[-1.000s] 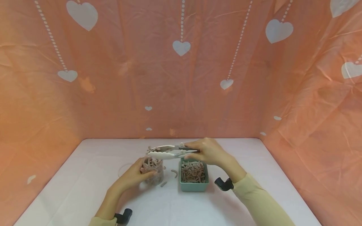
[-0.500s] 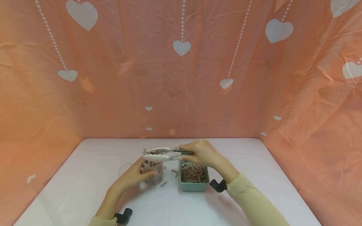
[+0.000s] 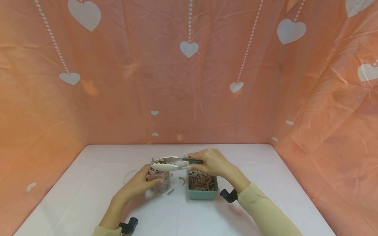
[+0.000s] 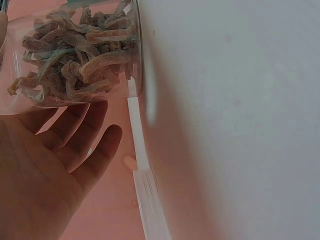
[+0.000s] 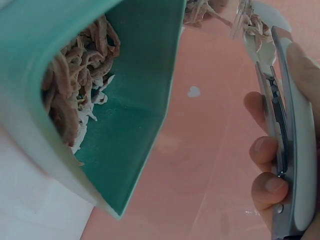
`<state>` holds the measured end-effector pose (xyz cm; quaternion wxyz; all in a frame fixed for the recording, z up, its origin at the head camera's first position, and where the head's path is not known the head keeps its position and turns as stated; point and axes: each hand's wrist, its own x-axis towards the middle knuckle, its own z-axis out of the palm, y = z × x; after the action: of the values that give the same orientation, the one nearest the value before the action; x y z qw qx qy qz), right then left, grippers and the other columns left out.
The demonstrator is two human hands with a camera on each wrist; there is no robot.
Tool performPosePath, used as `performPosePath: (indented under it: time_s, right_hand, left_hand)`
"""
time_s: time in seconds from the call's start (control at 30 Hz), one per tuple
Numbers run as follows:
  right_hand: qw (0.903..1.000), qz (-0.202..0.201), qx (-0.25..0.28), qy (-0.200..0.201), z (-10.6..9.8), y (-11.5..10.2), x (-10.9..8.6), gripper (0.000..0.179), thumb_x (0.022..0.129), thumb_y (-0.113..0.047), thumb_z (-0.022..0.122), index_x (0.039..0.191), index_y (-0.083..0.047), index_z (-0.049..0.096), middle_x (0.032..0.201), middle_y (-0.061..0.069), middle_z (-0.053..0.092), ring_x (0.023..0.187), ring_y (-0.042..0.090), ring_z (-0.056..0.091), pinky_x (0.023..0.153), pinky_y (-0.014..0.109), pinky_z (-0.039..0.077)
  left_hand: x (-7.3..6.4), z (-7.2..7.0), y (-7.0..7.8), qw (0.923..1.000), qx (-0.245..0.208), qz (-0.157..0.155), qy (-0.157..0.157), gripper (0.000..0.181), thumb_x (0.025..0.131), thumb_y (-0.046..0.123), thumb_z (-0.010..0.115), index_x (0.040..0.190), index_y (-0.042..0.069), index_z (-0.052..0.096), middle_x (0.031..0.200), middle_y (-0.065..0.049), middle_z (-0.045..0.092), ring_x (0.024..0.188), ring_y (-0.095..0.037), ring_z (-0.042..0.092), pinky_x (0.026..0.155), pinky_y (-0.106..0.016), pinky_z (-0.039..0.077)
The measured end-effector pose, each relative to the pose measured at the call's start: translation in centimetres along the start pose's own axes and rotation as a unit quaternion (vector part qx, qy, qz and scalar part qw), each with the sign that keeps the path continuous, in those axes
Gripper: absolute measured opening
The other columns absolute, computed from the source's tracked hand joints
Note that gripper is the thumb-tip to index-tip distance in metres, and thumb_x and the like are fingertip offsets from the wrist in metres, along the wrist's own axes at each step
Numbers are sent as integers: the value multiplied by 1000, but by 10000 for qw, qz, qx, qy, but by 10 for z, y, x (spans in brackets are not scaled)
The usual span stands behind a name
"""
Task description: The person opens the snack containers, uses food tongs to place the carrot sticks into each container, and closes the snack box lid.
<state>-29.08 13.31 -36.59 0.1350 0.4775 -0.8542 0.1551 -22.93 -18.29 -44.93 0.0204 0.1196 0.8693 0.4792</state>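
My left hand [image 3: 138, 184] holds a clear jar [image 3: 162, 187] upright on the table, with the thumb in front and fingers round the far side. Brown dried strips [image 4: 75, 55] fill much of the jar. My right hand [image 3: 211, 162] grips a pair of tongs [image 3: 161, 167] with white scalloped tips and metal handles. Several strips [image 5: 257, 30] sit between the tong tips, which are right at the jar's mouth. Below the right hand stands a green tub [image 3: 202, 195], also holding many brown strips.
Two loose strips, one a curved strip [image 3: 181, 180] and one a short strip [image 3: 170, 191], lie between jar and tub. A clear round lid [image 4: 151, 205] lies behind my left hand. Orange cloth [image 3: 189, 98] with white hearts encloses the white table [image 3: 236, 209].
My right hand has moved the tongs left, then slightly down to the jar's mouth, with strips still between the tips. My left hand and the jar have stayed in place.
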Motion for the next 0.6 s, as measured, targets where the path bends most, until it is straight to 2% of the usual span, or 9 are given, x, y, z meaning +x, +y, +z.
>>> performPosePath:
  time_s: [0.2, 0.43, 0.6]
  right_hand:
    - [9999, 22, 5, -103, -4, -1, 2, 49, 91, -40, 79, 131, -12, 74, 121, 4, 75, 103, 21, 75, 83, 42, 61]
    - [9995, -95, -212, -219, -8, -1, 6, 50, 91, -44, 78, 130, -13, 74, 120, 4, 76, 96, 18, 76, 76, 37, 61]
    - [9991, -159, -314, -223, -11, -3, 8, 50, 92, -45, 77, 130, -13, 74, 122, 3, 75, 101, 19, 76, 81, 39, 61]
  left_hand:
    - [0, 0, 1, 10000, -17, 18, 0, 71, 93, 30, 81, 147, -2, 47, 140, -24, 57, 126, -38, 57, 105, -60, 47]
    - [0, 1, 1, 10000, 18, 9, 17, 72, 93, 32, 80, 148, 0, 47, 139, -23, 56, 127, -39, 56, 106, -62, 46]
    - [0, 1, 0, 10000, 20, 35, 36, 71, 92, 30, 81, 147, 0, 48, 137, -22, 58, 125, -37, 57, 106, -61, 46]
